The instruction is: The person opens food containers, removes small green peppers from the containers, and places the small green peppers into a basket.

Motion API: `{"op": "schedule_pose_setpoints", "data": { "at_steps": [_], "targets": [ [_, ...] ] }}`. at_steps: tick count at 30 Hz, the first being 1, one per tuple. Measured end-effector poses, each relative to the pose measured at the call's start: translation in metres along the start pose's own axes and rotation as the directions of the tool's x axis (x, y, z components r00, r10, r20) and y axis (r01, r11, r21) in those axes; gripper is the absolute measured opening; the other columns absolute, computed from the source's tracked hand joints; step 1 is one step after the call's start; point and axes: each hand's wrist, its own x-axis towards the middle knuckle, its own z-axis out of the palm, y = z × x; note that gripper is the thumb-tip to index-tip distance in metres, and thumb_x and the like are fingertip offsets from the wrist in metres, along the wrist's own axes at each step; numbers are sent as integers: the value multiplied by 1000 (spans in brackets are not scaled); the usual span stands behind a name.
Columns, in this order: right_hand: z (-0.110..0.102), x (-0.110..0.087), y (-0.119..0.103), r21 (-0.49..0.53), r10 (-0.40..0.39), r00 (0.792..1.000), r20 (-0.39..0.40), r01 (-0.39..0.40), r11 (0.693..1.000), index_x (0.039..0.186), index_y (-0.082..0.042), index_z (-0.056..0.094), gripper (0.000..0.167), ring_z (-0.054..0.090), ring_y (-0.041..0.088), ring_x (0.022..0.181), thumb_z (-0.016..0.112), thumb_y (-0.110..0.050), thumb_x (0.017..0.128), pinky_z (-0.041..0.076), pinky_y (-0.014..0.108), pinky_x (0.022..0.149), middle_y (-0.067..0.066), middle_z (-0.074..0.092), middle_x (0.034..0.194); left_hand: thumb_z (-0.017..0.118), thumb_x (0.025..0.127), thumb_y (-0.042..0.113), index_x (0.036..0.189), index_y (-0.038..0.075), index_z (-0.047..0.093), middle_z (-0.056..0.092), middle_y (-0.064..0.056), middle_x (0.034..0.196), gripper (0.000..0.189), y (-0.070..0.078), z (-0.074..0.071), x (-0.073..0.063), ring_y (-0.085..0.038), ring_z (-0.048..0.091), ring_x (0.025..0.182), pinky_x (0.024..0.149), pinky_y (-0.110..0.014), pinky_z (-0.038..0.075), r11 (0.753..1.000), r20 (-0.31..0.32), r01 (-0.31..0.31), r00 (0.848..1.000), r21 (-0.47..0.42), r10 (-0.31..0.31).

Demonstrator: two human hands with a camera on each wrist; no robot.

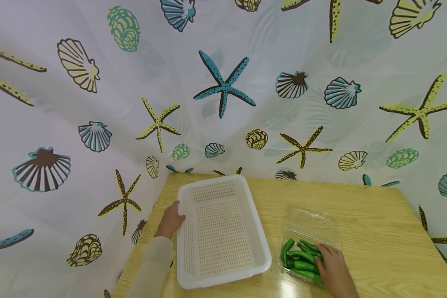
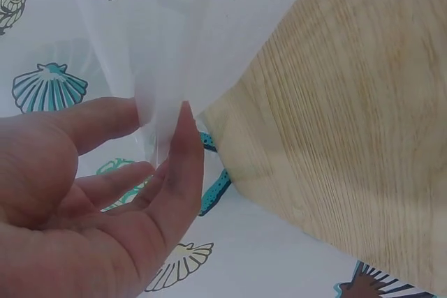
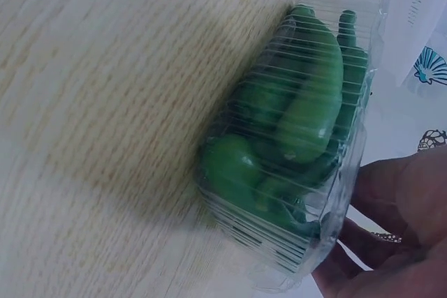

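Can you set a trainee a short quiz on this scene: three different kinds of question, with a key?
1. Which of the person's hands grips the white basket?
2. What do the green peppers lie in?
A) the white basket
B) a clear plastic box
C) a metal bowl
3. True or false: in the head view, the white basket stands to the right of the clear plastic box.

Key:
1. The left hand.
2. B.
3. False; it stands to the left.

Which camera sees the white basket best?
The head view: nearly the whole basket shows, from above. The left wrist view shows only part of its side; the right wrist view, just a piece at upper right.
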Motion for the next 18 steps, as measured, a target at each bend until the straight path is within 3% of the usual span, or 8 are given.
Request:
{"op": "schedule_pose_setpoints", "data": {
  "at_steps": [10,18],
  "targets": [
    [-1,6,6,27,3,999,-36,-2,1000,110,6,61,31,52,42,96,63,9,79,44,52,77,21,59,104,57,90,6,140,-9,29,37,-29,139,59,2,2,-6,-42,36,126,100,-51,32,993,-18,50,998,-109,-52],
    [1,10,12,6,-7,995,-96,7,1000,100,3,65,28,54,36,86,65,14,75,46,48,72,16,60,94,59,90,5,139,-10,31,40,-29,136,58,1,4,-7,-41,41,123,98,-51,34,991,-36,57,997,-119,-62]
  ]
}}
